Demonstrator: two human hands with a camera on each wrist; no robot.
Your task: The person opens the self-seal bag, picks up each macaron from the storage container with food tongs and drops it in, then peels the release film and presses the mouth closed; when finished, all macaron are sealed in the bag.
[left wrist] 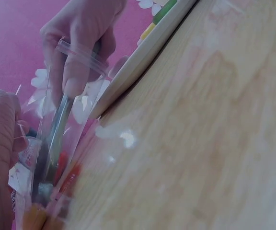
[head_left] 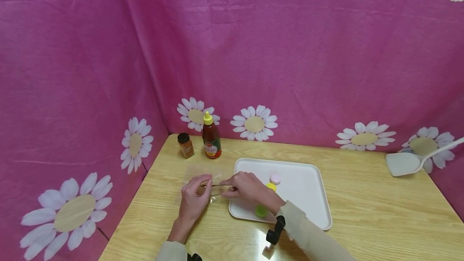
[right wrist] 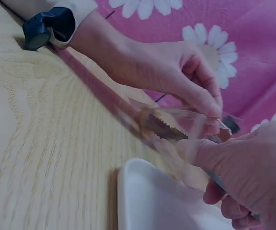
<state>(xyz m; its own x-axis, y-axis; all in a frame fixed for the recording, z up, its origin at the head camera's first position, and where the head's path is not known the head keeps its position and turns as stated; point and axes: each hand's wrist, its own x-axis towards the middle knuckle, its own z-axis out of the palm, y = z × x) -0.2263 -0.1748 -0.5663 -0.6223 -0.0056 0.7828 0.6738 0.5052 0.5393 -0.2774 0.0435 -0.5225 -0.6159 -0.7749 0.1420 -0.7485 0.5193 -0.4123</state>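
Note:
My left hand [head_left: 195, 196] pinches the edge of a clear plastic bag [right wrist: 195, 127] lying low over the table's left part. My right hand [head_left: 250, 188] grips metal tongs [left wrist: 56, 129] and reaches over the tray's left rim. The serrated ends of the tongs show through the film in the right wrist view, inside the bag's mouth. In the left wrist view the bag's stiff rim crosses in front of the right hand's fingers. Whether anything sits between the tong ends cannot be made out.
A white tray [head_left: 297, 188] holds pink [head_left: 275, 178], yellow [head_left: 271, 187] and green [head_left: 261, 211] round pieces, the latter two partly behind the right arm. Behind stand a spice jar [head_left: 186, 146] and a sauce bottle [head_left: 212, 138]. A white spatula [head_left: 404, 163] lies at the far right.

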